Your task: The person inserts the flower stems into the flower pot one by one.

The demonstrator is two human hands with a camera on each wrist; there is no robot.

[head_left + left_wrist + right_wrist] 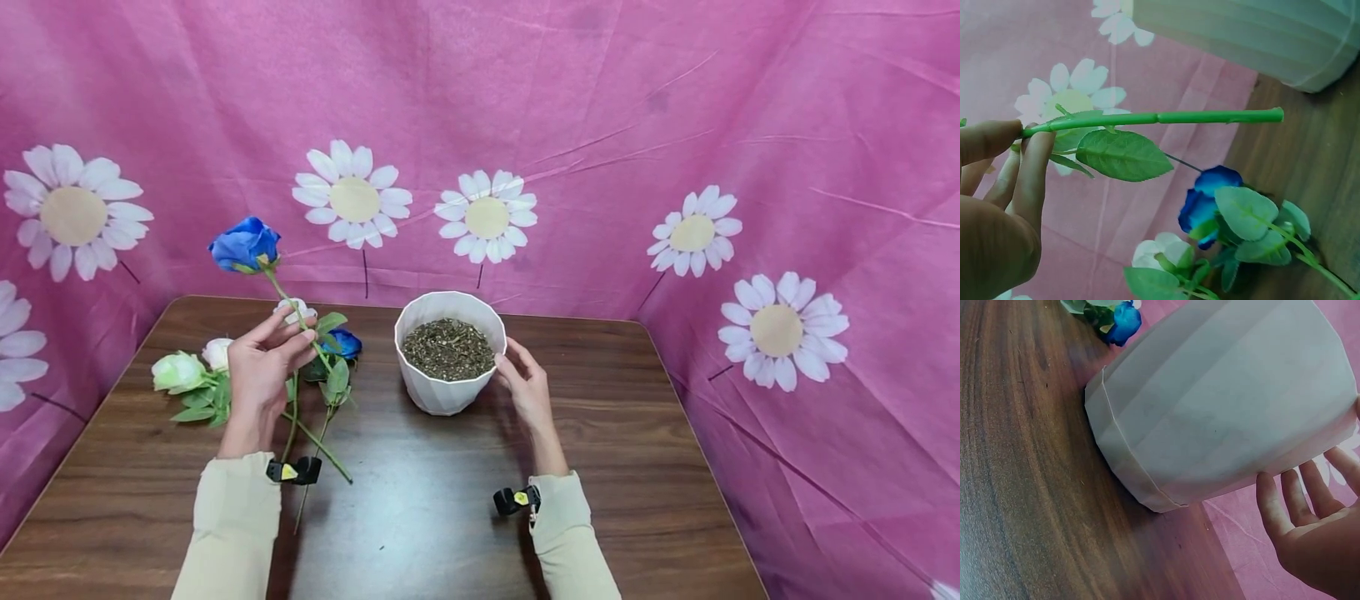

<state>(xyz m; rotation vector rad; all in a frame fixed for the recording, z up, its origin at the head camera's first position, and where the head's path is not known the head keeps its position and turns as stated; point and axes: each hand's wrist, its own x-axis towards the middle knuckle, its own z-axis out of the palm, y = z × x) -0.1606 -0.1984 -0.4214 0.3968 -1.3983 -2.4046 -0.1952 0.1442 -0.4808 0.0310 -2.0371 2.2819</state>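
Note:
My left hand (262,367) pinches the stem of a blue rose (246,244) between thumb and fingertips. The bloom points up and to the left, above the table's far edge. In the left wrist view, the cut end of its green stem (1216,117) sticks out past my fingers, with a leaf beneath. A white faceted flowerpot (444,394) stands at the middle of the table, filled with dark, crumbly soil (448,348). My right hand (529,392) touches the pot's right side, thumb near the rim. Its fingers (1300,509) lie extended along the wall.
Several more roses lie on the wooden table (420,517) at the left: a greenish-white rose (178,372), a pale pink rose (217,353) and another blue rose (342,343). Their stems point toward the near side. A pink cloth (577,100) with printed daisies hangs around the table.

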